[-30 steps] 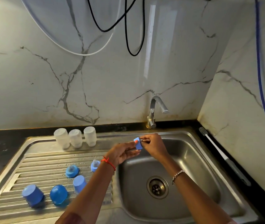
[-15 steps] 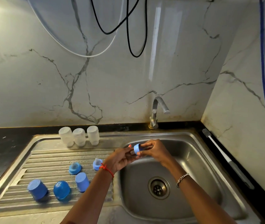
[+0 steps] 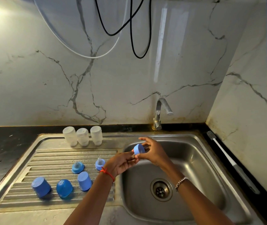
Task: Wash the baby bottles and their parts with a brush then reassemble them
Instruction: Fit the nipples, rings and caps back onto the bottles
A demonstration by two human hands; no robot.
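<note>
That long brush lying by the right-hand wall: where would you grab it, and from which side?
Take the brush by its thicker grey handle at the near end, coming down from above on the sink side. It lies flat along the narrow black ledge, with the wall close on its other side and its bristle head pointing away.

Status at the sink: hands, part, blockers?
Right hand pinches blue collar ring over sink. Left hand touches it. Brush lies right of sink, untouched. Nothing in the way.
</note>
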